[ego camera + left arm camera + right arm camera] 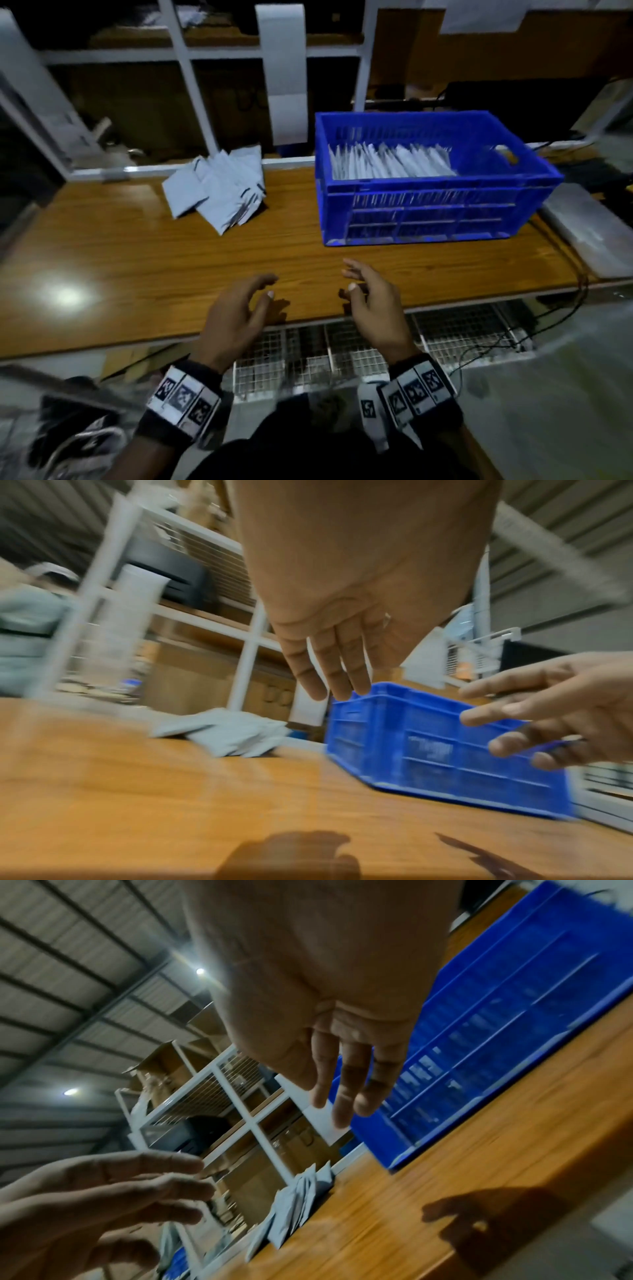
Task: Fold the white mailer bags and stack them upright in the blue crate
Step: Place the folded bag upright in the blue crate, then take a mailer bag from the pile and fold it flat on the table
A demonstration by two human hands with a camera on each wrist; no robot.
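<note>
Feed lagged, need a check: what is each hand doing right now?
Left hand: open, fingers relaxed, holding nothing.
Right hand: open, fingers loosely curled, holding nothing.

Bare wood of the brown wooden tabletop (pixel 137 246) runs open from its near edge back to two obstacles. The blue slatted plastic crate (pixel 428 209) blocks the right rear, its left part packed with upright white folded mailer bags (pixel 390 161); its right end is unfilled. A loose heap of flat white mailer bags (pixel 219 188) lies at the left rear, with a clear gap between heap and crate. White metal shelf posts (pixel 186 68) wall the far edge.
</note>
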